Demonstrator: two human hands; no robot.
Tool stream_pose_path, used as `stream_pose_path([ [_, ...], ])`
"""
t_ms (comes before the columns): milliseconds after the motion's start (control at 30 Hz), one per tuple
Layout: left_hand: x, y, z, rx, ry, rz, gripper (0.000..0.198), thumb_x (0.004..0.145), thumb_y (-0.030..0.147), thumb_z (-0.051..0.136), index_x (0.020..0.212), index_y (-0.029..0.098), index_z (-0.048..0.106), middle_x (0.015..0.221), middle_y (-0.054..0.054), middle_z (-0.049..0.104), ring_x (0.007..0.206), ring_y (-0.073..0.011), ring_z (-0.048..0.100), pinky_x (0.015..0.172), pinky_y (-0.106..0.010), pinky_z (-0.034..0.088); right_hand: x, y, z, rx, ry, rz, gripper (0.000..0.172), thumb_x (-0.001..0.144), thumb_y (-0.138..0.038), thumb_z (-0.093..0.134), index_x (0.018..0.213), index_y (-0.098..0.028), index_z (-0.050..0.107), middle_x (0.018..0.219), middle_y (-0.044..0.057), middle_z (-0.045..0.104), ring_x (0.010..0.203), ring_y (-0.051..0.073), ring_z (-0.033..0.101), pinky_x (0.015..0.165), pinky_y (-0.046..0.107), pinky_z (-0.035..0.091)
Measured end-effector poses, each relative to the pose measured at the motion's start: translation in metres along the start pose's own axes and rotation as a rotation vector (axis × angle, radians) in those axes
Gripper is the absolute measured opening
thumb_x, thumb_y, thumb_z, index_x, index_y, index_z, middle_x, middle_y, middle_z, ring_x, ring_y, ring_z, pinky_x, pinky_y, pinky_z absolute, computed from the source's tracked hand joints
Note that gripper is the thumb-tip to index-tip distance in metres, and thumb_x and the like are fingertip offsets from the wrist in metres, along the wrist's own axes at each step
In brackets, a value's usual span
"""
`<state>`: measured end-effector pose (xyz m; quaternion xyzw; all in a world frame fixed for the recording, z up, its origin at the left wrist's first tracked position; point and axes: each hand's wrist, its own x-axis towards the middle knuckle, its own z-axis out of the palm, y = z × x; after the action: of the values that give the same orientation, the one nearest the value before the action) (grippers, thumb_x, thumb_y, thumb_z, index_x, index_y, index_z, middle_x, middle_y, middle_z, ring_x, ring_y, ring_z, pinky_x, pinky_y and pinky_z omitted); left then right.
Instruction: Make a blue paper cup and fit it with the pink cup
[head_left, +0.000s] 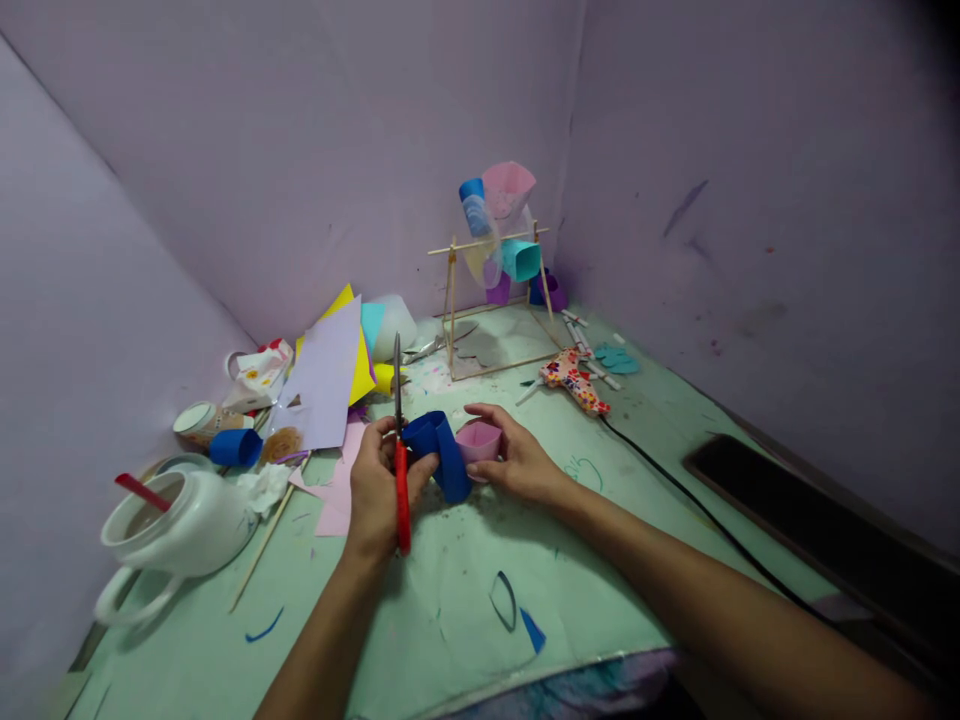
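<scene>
My left hand holds red-handled scissors upright, blades pointing up. Its thumb also presses on a curled strip of blue paper. Close beside that strip, my right hand pinches a small pink paper cup between thumb and fingers. The pink cup and the blue paper touch or nearly touch; I cannot tell which. Behind my hands stands a small wheel-like model on a wooden stick frame, with a pink cup, a blue cup and a turquoise cup on it.
A flower-patterned glue gun lies at right, its black cord running toward the front. A white teapot-like pot stands at left. Lilac paper sheets and a blue roll lie behind it. Blue scraps lie in front.
</scene>
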<state>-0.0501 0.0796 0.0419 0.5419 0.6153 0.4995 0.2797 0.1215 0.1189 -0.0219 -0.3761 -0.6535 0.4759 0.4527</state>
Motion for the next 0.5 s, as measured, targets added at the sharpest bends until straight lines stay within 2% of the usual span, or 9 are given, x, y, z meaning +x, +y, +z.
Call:
stream_pose_path([
  [167,-0.0002,-0.0040,0.0012,0.006,0.019,0.036,0.049,0.056,0.029,0.072,0.098,0.018,0.048,0.070,0.002,0.060,0.064,-0.0167,0.061,0.061,-0.027,0.049,0.0002,0.0006,-0.0002,-0.055,-0.015,0.012,0.069,0.062,-0.013,0.070,0.125,-0.023,0.044,0.104,0.004,0.057,0.092,0.021,0.056,0.084,0.036,0.044],
  [400,-0.0010,0.0030,0.0002,-0.032,-0.048,0.040,0.054,0.053,0.023,0.073,0.100,0.018,0.048,0.063,0.005,0.059,0.060,-0.0158,0.061,0.058,-0.026,0.049,-0.0029,-0.0051,-0.0047,-0.158,-0.089,0.038,0.076,0.058,-0.009,0.069,0.128,-0.021,0.041,0.103,0.004,0.056,0.083,0.019,0.055,0.078,0.034,0.045],
  [500,0.0006,0.0021,-0.0016,-0.084,-0.018,0.013,0.058,0.052,0.024,0.075,0.103,0.017,0.048,0.062,0.006,0.057,0.059,-0.0152,0.060,0.057,-0.025,0.049,0.0011,-0.0090,-0.0087,-0.124,-0.029,0.042,0.074,0.059,-0.013,0.070,0.127,-0.020,0.041,0.103,0.005,0.055,0.080,0.017,0.055,0.076,0.032,0.046],
])
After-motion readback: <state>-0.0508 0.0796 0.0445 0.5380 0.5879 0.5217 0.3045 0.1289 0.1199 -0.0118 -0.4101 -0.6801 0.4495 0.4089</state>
